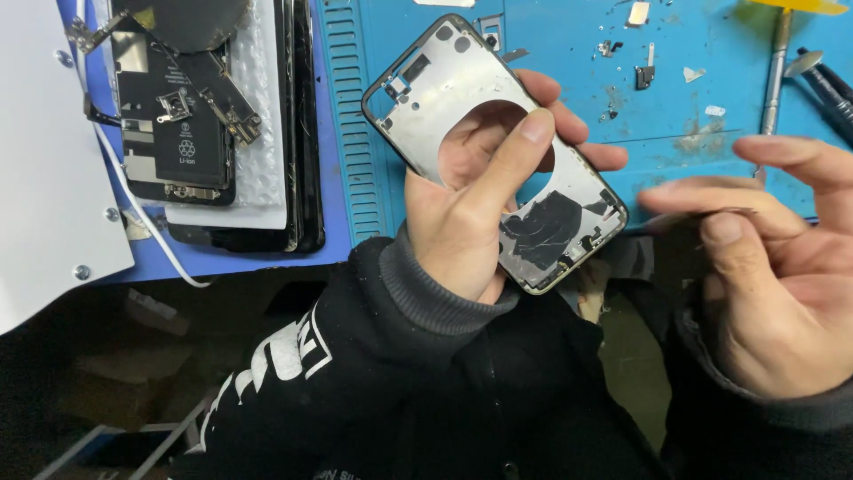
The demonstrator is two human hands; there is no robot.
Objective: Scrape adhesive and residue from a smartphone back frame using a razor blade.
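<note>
While the left hand [471, 204] grips the phone frame [493, 151] mid-picture, the blurred right hand [764, 258], fingers pinched together, should approach slowly and steadily.

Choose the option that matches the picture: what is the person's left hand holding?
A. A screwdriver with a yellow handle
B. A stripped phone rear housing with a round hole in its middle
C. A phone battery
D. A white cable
B: the left hand grips the bare metal phone rear housing, with fingers visible through its large round cutout, while the battery and the white cable lie on the bench to the left.
</note>
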